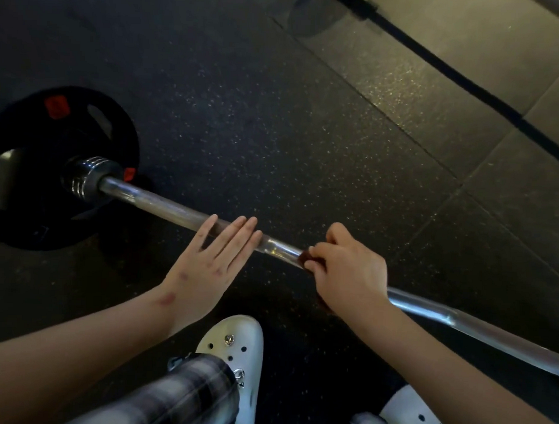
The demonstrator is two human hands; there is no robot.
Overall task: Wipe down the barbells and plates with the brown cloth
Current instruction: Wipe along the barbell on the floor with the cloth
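Barbell [183, 212]: chrome, knurled shaft lying across speckled rubber floor [307, 117].
Right hand [349, 271]: clamping brown cloth [305, 256] around shaft.
Left hand [206, 260]: fingers straight, resting on knurling.
Plate [36, 159]: black, round.

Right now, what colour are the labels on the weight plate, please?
The labels are red; head view.

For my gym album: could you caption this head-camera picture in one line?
Right hand grips the brown cloth round the barbell; left hand lies flat over it, toward the black plate.

One barbell [164, 205], one plate [24, 130], one cloth [304, 256]
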